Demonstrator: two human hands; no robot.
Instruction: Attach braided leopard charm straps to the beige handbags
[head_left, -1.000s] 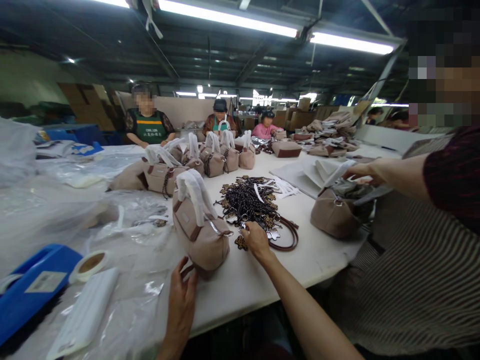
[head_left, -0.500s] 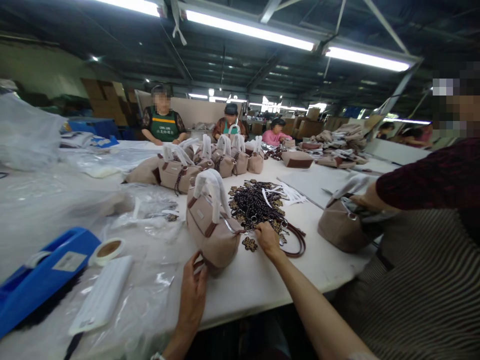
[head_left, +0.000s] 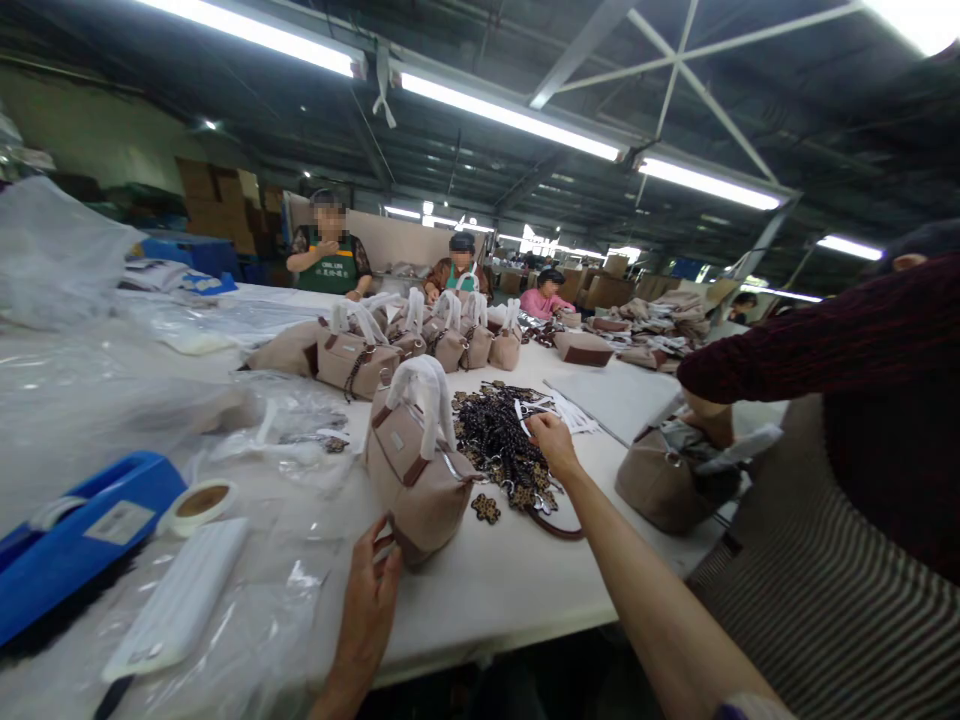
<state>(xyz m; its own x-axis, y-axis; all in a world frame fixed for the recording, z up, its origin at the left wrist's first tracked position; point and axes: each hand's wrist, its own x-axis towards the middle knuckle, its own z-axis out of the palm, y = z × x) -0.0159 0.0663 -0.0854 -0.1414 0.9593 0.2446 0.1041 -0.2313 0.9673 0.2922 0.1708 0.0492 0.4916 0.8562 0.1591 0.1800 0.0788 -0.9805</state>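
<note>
A beige handbag (head_left: 420, 490) with brown trim and white-wrapped handles stands upright in front of me. My left hand (head_left: 367, 585) is at its lower near corner, fingers apart and fingertips against the fabric, not wrapped round it. To the right of the bag lies a heap of dark braided cords (head_left: 491, 425) with leopard-print flower charms. My right hand (head_left: 553, 445) reaches over the heap's right side, fingers curled together by the white strips (head_left: 574, 412); what they pinch is hidden. One flower charm (head_left: 486, 508) lies between bag and heap. A brown strap (head_left: 556, 528) shows below my right hand.
At left are a blue tape dispenser (head_left: 82, 540), a tape roll (head_left: 201, 503), a white power-strip-like bar (head_left: 180, 600) and clear plastic sheets. Finished-looking handbags (head_left: 360, 360) line the back. At right, a co-worker's arm (head_left: 787, 330) reaches into another bag (head_left: 660, 480). More people sit across the table.
My right hand has left the zip end of the handbag and moved up and right over the cord heap. My left hand stays at the bag's corner. The view has shifted slightly.
</note>
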